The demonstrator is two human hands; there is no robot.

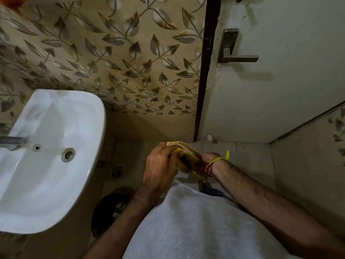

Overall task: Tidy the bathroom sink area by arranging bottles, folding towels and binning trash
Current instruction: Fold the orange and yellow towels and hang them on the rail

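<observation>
A small yellow and brown cloth (pixel 186 156), folded into layers, is held in front of my body, right of the white sink (pixel 56 128). My left hand (pixel 160 165) grips its left edge with the fingers curled over it. My right hand (pixel 207 159) holds the right side from behind; the cloth hides most of its fingers. Thread bands circle the right wrist. The sink basin holds no objects, with its drain (pixel 68 155) and a metal tap (pixel 13 141) at the left edge.
A dark round bin (pixel 110 210) stands on the floor below the sink's front rim. A floor drain (pixel 118 171) lies beside it. The leaf-patterned tiled wall is ahead, and a white door with a metal handle (pixel 237 53) is at the right.
</observation>
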